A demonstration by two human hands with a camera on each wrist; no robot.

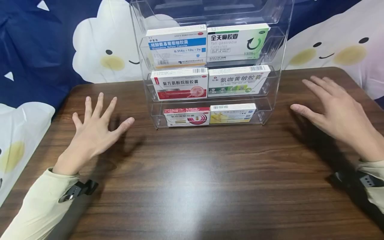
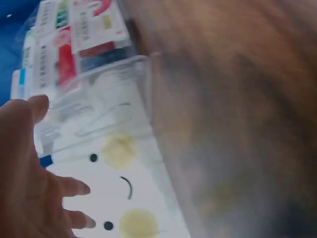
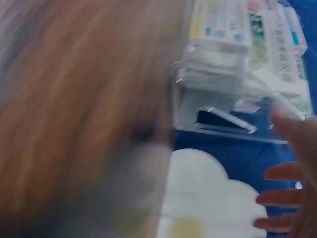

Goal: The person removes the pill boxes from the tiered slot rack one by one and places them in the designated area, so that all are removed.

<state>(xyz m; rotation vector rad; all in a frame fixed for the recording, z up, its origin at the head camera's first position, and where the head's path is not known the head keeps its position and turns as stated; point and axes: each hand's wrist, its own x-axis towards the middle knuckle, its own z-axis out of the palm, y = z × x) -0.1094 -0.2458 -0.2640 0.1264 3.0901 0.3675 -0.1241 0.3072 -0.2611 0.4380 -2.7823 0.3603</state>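
Note:
My left hand (image 1: 94,133) is spread with straight fingers over the table's left side, holding nothing. On the right, my right hand (image 1: 340,115) is also extended and holds nothing, its thumb toward the rack. Between them stands a clear plastic tiered rack (image 1: 271,110), its tiers holding medicine boxes in pairs. On the upper filled tier are a blue-and-white box (image 1: 177,48) and a green-and-white box (image 1: 237,43). Below them sit a red-and-white box (image 1: 180,85) and a white-and-green box (image 1: 238,81). The lowest tier bears a pink-and-white box (image 1: 187,117) and a yellow-and-white box (image 1: 232,114).
The dark wooden table (image 1: 180,183) stretches in front of the rack. Behind it hangs a blue cloth (image 1: 60,50) with white smiling clouds, which also drapes along the left side. The rack's top tier holds no box.

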